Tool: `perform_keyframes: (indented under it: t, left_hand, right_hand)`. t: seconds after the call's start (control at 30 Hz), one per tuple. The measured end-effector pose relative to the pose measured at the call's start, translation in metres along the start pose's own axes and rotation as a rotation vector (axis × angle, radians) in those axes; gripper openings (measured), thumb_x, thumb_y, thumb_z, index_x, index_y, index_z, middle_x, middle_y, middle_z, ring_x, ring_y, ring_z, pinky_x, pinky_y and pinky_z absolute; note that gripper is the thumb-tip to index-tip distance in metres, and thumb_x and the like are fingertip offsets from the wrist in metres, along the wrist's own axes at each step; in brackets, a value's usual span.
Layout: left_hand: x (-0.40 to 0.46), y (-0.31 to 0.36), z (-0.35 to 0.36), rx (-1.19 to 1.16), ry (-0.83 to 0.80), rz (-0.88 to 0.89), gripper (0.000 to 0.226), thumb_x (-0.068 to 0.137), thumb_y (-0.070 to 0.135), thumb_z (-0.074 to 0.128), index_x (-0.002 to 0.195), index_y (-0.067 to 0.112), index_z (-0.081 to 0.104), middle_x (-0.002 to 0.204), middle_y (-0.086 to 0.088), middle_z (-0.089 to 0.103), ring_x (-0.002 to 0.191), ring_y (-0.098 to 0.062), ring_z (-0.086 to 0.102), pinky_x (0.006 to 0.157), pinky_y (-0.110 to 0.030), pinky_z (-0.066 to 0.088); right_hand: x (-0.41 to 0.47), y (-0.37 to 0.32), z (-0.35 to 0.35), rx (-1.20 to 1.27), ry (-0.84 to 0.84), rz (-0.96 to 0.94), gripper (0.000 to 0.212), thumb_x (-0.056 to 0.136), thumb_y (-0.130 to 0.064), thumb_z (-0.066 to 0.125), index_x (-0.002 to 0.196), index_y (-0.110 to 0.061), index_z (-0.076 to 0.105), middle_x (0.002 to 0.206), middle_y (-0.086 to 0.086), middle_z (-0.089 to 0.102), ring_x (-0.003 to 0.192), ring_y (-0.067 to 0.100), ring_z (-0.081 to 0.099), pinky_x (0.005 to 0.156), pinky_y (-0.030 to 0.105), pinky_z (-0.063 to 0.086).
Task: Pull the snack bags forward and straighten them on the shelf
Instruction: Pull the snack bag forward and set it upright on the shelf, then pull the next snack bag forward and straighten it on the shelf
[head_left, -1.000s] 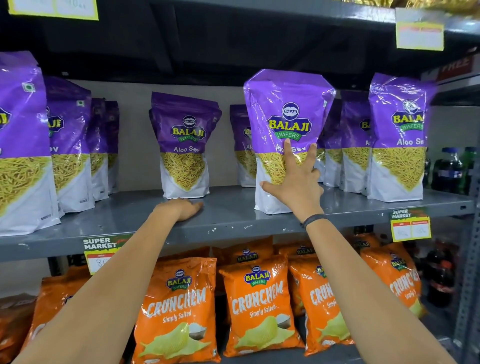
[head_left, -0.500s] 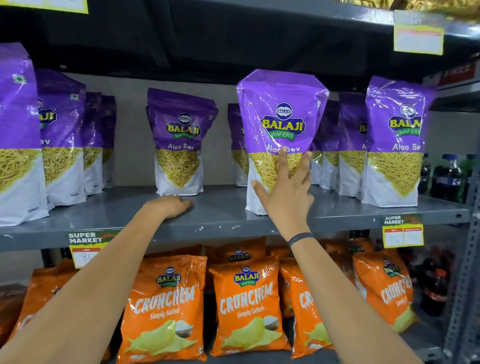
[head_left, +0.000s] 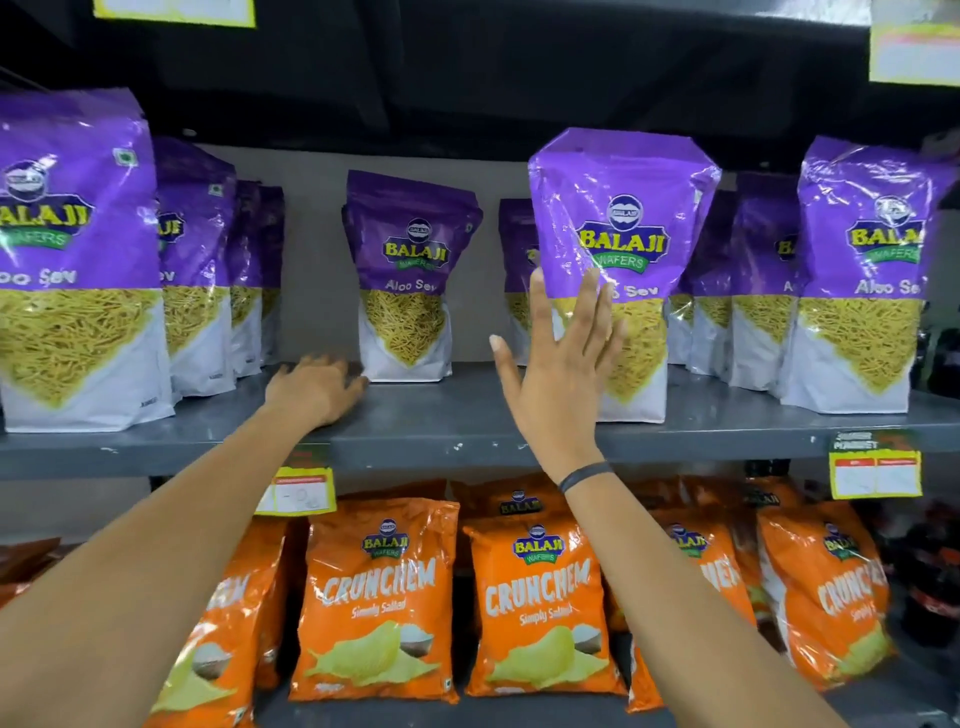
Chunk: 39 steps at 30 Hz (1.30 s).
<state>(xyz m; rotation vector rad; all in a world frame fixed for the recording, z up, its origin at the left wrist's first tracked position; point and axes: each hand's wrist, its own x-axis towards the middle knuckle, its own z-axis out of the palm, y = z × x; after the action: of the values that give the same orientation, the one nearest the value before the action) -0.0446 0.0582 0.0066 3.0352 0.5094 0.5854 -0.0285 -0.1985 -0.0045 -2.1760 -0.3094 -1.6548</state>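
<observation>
1. Grey metal shelf (head_left: 467, 421) carries purple Aloo Sev snack bags, all upright. Front bag (head_left: 623, 249) stands close to the shelf's front edge, right of centre.
2. Right hand (head_left: 558, 374) is raised in front of that bag's lower left part, palm toward it, fingers (head_left: 589, 312) spread and straight, not closed round anything. Fingertips overlap the bag's printed face; whether they touch it cannot be told from this view. Thumb points left, clear of the bag. A dark wristband (head_left: 584, 475) sits on the wrist.
3. Left hand (head_left: 311, 389) lies low on the shelf surface, knuckles up, fingers loosely curled and holding nothing. Its fingertips are just beside the bottom left corner of the set-back bag (head_left: 410, 275); contact cannot be told, the hand is blurred.
4. Set-back bag stands alone, deeper on the shelf than the front bag, with bare shelf in front of it.
5. Left row (head_left: 78, 260): several bags one behind another, the nearest at the front edge. Right bag (head_left: 857, 270) stands near the front edge, more bags behind it and behind the front bag.
6. Lower shelf: orange Crunchem bags (head_left: 374, 597) leaning, side by side.
7. Yellow price tags (head_left: 875, 470) hang on the shelf's front lip.
</observation>
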Motion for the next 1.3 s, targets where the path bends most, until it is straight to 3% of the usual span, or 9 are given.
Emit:
perform_keyframes:
  t: [0.1,0.2,0.33,0.53,0.63,0.73,0.83,0.9,1.3]
  left_hand:
    - [-0.001,-0.032,-0.001,-0.023,-0.01,-0.004,0.06,0.1,0.046,0.031,0.145,0.007,0.042,0.152,-0.021,0.042,0.142,-0.034,0.04,0.115,-0.049,0.035]
    - [0.001,-0.052,-0.002,-0.053,-0.048,0.007,0.062,0.101,0.045,0.032,0.144,0.003,0.043,0.152,-0.022,0.044,0.139,-0.035,0.043,0.115,-0.045,0.035]
    - [0.007,-0.059,0.002,-0.094,-0.071,0.07,0.056,0.101,0.043,0.034,0.134,0.002,0.052,0.146,-0.022,0.049,0.134,-0.034,0.048,0.11,-0.042,0.038]
    - [0.02,-0.058,0.012,-0.098,-0.226,0.069,0.06,0.101,0.044,0.028,0.146,0.01,0.045,0.158,-0.016,0.038,0.143,-0.032,0.039,0.119,-0.04,0.031]
    - [0.025,-0.06,0.018,-0.104,-0.227,0.082,0.06,0.1,0.045,0.028,0.144,0.01,0.048,0.157,-0.016,0.04,0.142,-0.033,0.041,0.119,-0.043,0.032]
    - [0.031,-0.061,0.022,-0.107,-0.214,0.086,0.059,0.099,0.044,0.028,0.142,0.01,0.051,0.155,-0.017,0.043,0.14,-0.034,0.042,0.119,-0.046,0.03]
    - [0.032,-0.06,0.023,-0.098,-0.201,0.083,0.06,0.099,0.043,0.025,0.143,0.012,0.05,0.155,-0.015,0.043,0.141,-0.033,0.042,0.12,-0.047,0.028]
    - [0.031,-0.059,0.023,-0.099,-0.195,0.08,0.059,0.099,0.043,0.025,0.143,0.013,0.05,0.155,-0.015,0.043,0.141,-0.033,0.042,0.12,-0.048,0.027]
    - [0.024,-0.057,0.017,-0.117,-0.212,0.051,0.058,0.098,0.042,0.026,0.142,0.013,0.051,0.152,-0.015,0.047,0.137,-0.032,0.045,0.116,-0.047,0.033]
  right_hand:
    - [0.01,-0.034,0.012,0.075,-0.022,-0.008,0.065,0.094,-0.051,0.047,0.151,-0.023,0.032,0.157,0.026,0.02,0.145,0.043,0.018,0.115,0.057,0.021]
    - [0.022,-0.071,0.033,0.147,-0.151,-0.023,0.066,0.096,-0.05,0.045,0.153,-0.025,0.025,0.16,0.022,0.01,0.148,0.04,0.008,0.116,0.055,0.018]
    - [0.043,-0.11,0.072,0.236,-0.353,0.017,0.07,0.095,-0.048,0.05,0.154,-0.026,0.019,0.161,0.018,0.002,0.148,0.041,0.001,0.114,0.06,0.023]
    - [0.065,-0.136,0.122,0.133,-0.552,0.078,0.089,0.085,-0.061,0.056,0.155,-0.029,0.01,0.161,0.02,-0.005,0.142,0.05,0.014,0.106,0.065,0.031]
    - [0.068,-0.136,0.141,0.139,-0.623,0.217,0.1,0.079,-0.068,0.06,0.155,-0.033,0.004,0.161,0.018,-0.012,0.142,0.053,0.006,0.105,0.073,0.026]
    - [0.07,-0.138,0.153,0.212,-0.657,0.325,0.111,0.072,-0.067,0.069,0.153,-0.038,-0.002,0.159,0.015,-0.021,0.142,0.054,0.008,0.103,0.072,0.029]
    - [0.066,-0.141,0.16,0.206,-0.622,0.305,0.113,0.071,-0.059,0.075,0.152,-0.042,-0.002,0.158,0.018,-0.023,0.13,0.05,0.034,0.094,0.058,0.046]
    - [0.063,-0.143,0.163,0.156,-0.588,0.28,0.11,0.072,-0.056,0.076,0.152,-0.044,0.001,0.159,0.02,-0.02,0.123,0.047,0.042,0.088,0.051,0.049]
    - [0.06,-0.147,0.152,0.064,-0.587,0.254,0.102,0.076,-0.055,0.072,0.152,-0.044,0.003,0.16,0.018,-0.009,0.116,0.043,0.047,0.083,0.045,0.049]
